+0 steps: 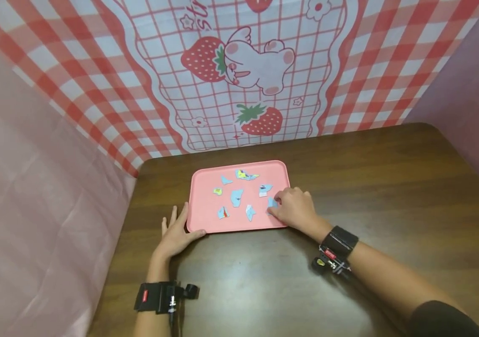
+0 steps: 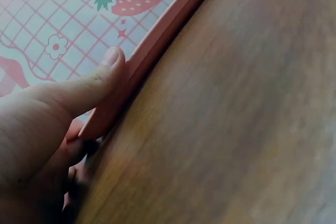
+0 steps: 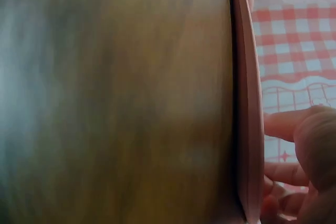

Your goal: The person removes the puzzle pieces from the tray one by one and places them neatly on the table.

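Note:
A pink tray [image 1: 203,203] lies on the table with several light-blue puzzle pieces, irregular in outline, spread out on it. My left hand [image 1: 176,237] is at the tray's front left corner, fingers spread along the left side and thumb at the front edge. In the left wrist view, the thumb [image 2: 100,80] touches the tray's rim [image 2: 152,43]. At the tray's right side my right hand [image 1: 296,208] pinches a light-blue puzzle piece [image 1: 271,203] between thumb and fingers, low over the tray. The rim hides that piece in the right wrist view, where fingers [image 3: 289,123] show beyond it.
Other pieces include a yellow-patterned one [image 1: 245,175] at the back, a large blue one [image 1: 236,198] in the middle and one with red [image 1: 223,213] near the front. A brown wooden table [image 1: 370,187] extends rightward. A checked strawberry cloth [image 1: 260,56] hangs behind.

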Demonstrator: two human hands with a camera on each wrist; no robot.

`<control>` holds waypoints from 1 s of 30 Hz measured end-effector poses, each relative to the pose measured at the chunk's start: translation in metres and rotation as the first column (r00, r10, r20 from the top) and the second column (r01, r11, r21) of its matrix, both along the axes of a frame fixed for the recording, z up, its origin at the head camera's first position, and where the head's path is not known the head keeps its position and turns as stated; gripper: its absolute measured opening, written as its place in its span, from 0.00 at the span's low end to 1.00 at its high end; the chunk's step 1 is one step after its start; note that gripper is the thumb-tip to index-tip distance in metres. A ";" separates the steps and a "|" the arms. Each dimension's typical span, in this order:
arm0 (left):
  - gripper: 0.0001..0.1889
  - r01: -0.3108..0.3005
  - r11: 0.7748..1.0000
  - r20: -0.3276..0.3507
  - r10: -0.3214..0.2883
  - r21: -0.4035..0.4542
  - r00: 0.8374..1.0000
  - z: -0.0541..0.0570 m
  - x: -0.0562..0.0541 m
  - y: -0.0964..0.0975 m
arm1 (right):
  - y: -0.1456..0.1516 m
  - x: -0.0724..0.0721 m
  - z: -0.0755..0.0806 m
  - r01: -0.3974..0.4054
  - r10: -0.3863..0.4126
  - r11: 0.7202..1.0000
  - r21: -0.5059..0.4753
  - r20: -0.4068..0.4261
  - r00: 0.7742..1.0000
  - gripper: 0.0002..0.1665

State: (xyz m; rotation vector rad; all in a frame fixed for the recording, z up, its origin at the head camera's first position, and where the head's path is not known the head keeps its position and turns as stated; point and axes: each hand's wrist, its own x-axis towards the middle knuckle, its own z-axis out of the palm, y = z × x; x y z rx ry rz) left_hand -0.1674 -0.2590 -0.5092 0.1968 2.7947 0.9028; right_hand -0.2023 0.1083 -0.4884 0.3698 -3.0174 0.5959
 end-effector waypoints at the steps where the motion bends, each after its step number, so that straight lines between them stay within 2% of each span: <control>1: 0.60 -0.007 1.000 -0.001 0.007 0.000 1.000 0.000 0.000 0.000 | -0.002 0.001 0.000 0.007 -0.007 1.000 0.010 -0.004 1.000 0.27; 8: 0.60 -0.014 1.000 0.001 0.014 0.005 1.000 0.005 -0.002 0.004 | -0.007 0.002 -0.001 0.052 -0.052 0.999 0.016 0.038 0.998 0.29; 16: 0.60 -0.006 1.000 -0.002 0.006 0.003 1.000 0.003 -0.002 0.008 | -0.004 0.001 -0.002 0.087 -0.082 0.995 -0.056 0.086 0.993 0.27; 21: 0.60 -0.014 1.000 -0.004 0.014 0.003 1.000 0.000 -0.001 0.009 | -0.001 0.000 -0.003 0.098 -0.086 0.985 -0.139 0.093 0.992 0.19; 25: 0.60 -0.021 1.000 -0.008 0.020 -0.004 1.000 -0.001 0.000 0.006 | 0.004 -0.003 0.000 0.116 -0.084 0.950 -0.290 0.121 0.989 0.10; 30: 0.60 -0.027 1.000 -0.014 0.027 -0.002 1.000 -0.002 0.003 0.003 | 0.011 -0.010 0.003 0.111 -0.058 0.882 -0.459 0.128 0.990 0.09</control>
